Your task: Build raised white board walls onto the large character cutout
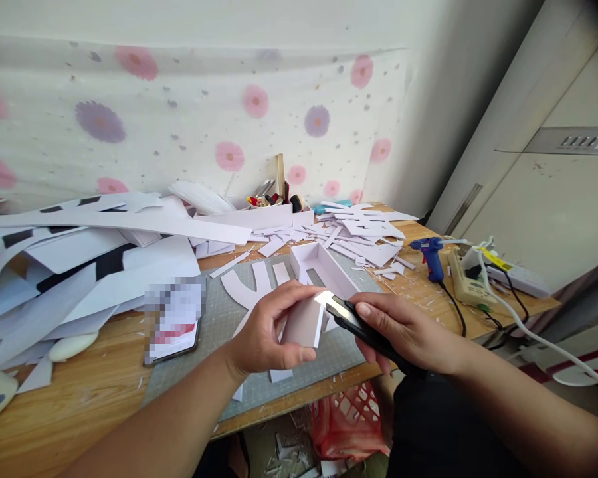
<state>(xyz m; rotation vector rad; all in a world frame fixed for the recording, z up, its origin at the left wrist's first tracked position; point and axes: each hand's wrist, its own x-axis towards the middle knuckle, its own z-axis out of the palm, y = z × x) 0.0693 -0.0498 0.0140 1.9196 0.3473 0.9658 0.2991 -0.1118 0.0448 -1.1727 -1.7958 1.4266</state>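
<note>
The two hands are near each other over one grey-green cutting mat (pixel 179 385): the left hand (pixel 274 328) pinches one small white foam-board piece (pixel 303 325) between thumb and fingers, and the right hand (pixel 403 332) grips one black-handled utility knife (pixel 363 330), whose bright metal blade lies at the piece's upper edge; whether it touches, I cannot tell. Just beyond the hands, one open white foam-board box (pixel 336 267) stands on the mat, and flat white cut-outs (pixel 242 285) lie partly hidden behind the left hand, so their number is unclear. Left of the left hand are one dark-edged phone (pixel 177 332) and, farther out, a heap of large white sheets with black patches (pixel 144 265), too overlapped to count. Beyond both hands, many white scraps (pixel 363 229) crowd the wooden surface (pixel 109 392) beside one white tool tray (pixel 259 218). Right of the right hand lie one blue glue gun (pixel 431 255) and one cream power strip (pixel 461 277). Below the hands, one red plastic container (pixel 349 428) sits past the surface's near edge.
</note>
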